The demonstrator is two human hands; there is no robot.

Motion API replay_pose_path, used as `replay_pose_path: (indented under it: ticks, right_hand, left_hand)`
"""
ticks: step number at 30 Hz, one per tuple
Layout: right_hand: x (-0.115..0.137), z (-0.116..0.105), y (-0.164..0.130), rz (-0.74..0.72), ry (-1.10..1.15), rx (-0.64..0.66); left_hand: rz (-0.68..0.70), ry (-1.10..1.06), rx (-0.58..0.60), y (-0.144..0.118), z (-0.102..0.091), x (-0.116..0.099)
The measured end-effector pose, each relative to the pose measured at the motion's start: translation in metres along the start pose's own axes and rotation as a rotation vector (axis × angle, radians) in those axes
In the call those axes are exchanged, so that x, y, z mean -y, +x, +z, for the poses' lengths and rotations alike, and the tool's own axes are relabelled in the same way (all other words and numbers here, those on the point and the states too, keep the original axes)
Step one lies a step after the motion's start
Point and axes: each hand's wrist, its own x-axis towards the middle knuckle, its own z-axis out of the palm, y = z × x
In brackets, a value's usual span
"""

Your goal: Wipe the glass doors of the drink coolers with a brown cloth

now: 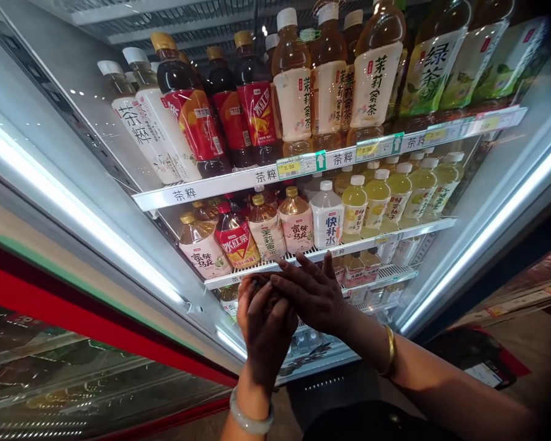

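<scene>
My left hand [266,315], with a pale bangle [251,416] at the wrist, is closed, its fingers curled in. What it holds, if anything, is hidden. My right hand [314,294] lies against it with fingers stretched out and slightly spread; a gold bracelet [389,350] circles that wrist. Both hands meet in front of a lit drinks cooler, just below its second shelf [275,267]. Nearest behind them stand a pink-labelled bottle [296,222], a white-labelled bottle [327,215] and a jasmine tea bottle [265,226]. No bottle is in my right hand.
The upper shelf edge [239,185] carries price tags below large tea bottles [291,86]. Yellow drink bottles [376,199] line the second shelf's right. A red-edged door [73,306] swings out at left. Light strips [496,226] run down both sides.
</scene>
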Motion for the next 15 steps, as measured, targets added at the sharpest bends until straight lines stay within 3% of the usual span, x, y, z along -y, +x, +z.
replay_pose_path:
  ticks: [3,7,11,15]
  right_hand:
    - [0.005,0.004,-0.003,0.029,-0.022,0.023]
    - [0.012,0.008,-0.002,0.068,-0.026,0.037]
    - [0.02,0.007,0.0,0.073,0.018,0.034]
    - [0.034,0.009,-0.001,-0.139,0.224,0.065]
  left_hand:
    - [0.048,0.07,0.033,-0.001,-0.02,0.023]
    - [-0.023,0.188,-0.084,0.001,-0.041,0.047]
    - [-0.061,0.181,-0.019,-0.017,-0.034,0.038]
    - [-0.063,0.104,0.044,-0.024,-0.032,0.032]
